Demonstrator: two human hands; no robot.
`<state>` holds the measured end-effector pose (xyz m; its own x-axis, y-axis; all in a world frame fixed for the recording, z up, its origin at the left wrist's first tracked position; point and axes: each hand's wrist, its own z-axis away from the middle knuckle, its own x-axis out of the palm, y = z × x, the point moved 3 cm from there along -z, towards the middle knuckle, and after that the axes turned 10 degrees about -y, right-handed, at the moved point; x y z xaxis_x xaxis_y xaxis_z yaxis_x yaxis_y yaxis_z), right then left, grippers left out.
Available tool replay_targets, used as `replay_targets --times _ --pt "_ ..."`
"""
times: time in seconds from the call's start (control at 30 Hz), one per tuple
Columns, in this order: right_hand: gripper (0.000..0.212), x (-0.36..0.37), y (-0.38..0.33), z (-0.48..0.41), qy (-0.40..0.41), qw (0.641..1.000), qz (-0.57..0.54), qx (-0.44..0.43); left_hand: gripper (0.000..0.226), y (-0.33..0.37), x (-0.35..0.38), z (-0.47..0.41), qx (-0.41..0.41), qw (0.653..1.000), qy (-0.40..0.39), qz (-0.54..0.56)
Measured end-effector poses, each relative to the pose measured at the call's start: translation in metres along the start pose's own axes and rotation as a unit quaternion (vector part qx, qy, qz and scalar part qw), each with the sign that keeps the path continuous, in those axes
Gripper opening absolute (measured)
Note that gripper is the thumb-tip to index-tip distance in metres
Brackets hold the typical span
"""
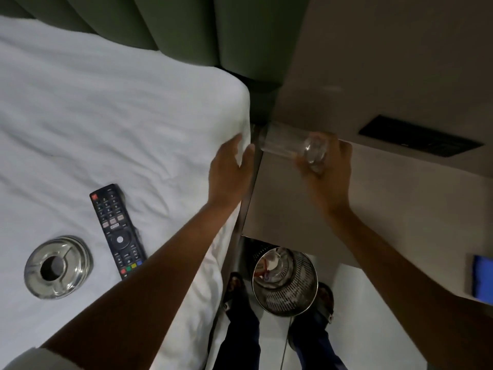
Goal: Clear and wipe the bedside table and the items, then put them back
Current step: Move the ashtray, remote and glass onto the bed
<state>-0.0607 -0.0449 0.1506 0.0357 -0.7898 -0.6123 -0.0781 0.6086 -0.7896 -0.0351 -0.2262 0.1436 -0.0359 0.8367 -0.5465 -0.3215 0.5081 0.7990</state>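
Observation:
My right hand (326, 169) grips the base of a clear drinking glass (282, 141), held on its side above the beige bedside table (288, 209), mouth pointing left. My left hand (229, 169) is closed on a white cloth (244, 148) right at the glass's mouth, beside the mattress corner. A black TV remote (117, 231) and a round steel ashtray (57, 267) lie on the white bed sheet (106, 116) to the left.
A perforated metal waste bin (286, 283) with rubbish stands on the floor between bed and table, by my feet (236, 289). A black switch panel (418, 138) is set into the wall ledge. A blue object (481, 279) lies at the table's right edge. Green padded headboard (186, 28) behind.

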Motion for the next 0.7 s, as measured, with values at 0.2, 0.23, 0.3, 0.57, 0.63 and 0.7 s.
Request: replay_targets --times 0.2,0.23,0.3,0.57,0.63,0.7 --pt "0.041 0.073 -0.086 0.015 -0.125 0.972 -0.182 -0.077 0.047 -0.031 -0.08 -0.003 -0.061 0.974 0.139 0.166" --pt "0.045 0.089 -0.097 0.015 -0.151 0.97 -0.168 -0.088 0.049 -0.045 -0.098 -0.002 -0.073 0.97 0.165 0.161" --pt "0.05 0.124 -0.118 0.019 -0.193 0.965 -0.135 -0.112 0.055 -0.073 -0.133 0.003 -0.104 0.963 0.193 0.156" --pt "0.06 0.184 -0.132 0.042 -0.238 0.954 0.114 -0.141 0.066 -0.135 -0.166 0.036 -0.17 0.972 0.157 -0.048" --pt "0.06 0.17 -0.125 0.048 -0.195 0.965 0.099 -0.147 0.065 -0.12 -0.158 0.042 -0.089 0.972 0.204 -0.073" --pt "0.058 0.15 -0.109 0.053 -0.151 0.974 0.092 -0.14 0.056 -0.095 -0.142 0.049 0.043 0.964 0.238 -0.113"
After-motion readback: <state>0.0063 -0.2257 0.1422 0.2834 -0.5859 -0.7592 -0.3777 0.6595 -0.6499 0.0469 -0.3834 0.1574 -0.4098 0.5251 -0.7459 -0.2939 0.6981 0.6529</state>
